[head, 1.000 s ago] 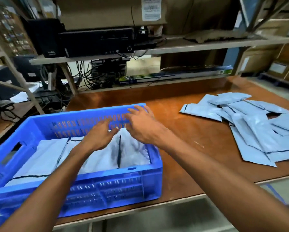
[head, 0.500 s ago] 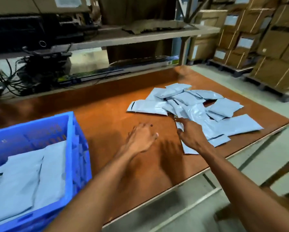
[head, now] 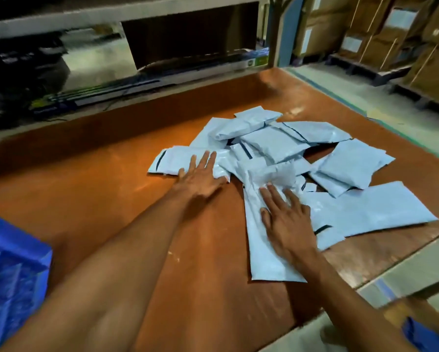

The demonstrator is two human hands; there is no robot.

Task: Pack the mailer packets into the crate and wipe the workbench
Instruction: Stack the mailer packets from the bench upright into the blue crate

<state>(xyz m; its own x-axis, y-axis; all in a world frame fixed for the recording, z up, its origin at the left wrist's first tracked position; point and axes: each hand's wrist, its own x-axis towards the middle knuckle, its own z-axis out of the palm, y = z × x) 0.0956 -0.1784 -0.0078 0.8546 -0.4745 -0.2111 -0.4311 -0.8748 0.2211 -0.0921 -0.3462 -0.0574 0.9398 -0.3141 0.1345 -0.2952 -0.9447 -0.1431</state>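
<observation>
head view, where are the packets?
— heaped on the workbench (head: 86, 189), right of the crate (head: 12, 270).
— and the hands?
— left hand (head: 200, 176) flat, spread on one packet (head: 177, 161); right hand (head: 287, 219) splayed on a long packet (head: 266, 255), seemingly gripping nothing.

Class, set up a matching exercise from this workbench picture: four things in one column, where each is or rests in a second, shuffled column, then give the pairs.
1. left hand
2. right hand
3. blue crate
4. cardboard boxes

A. far right, past the bench
B. flat on the long near packet
C. lower left edge of view
D. on the leftmost packet

Pairs: 1-D, 2-B, 3-C, 4-A
</observation>
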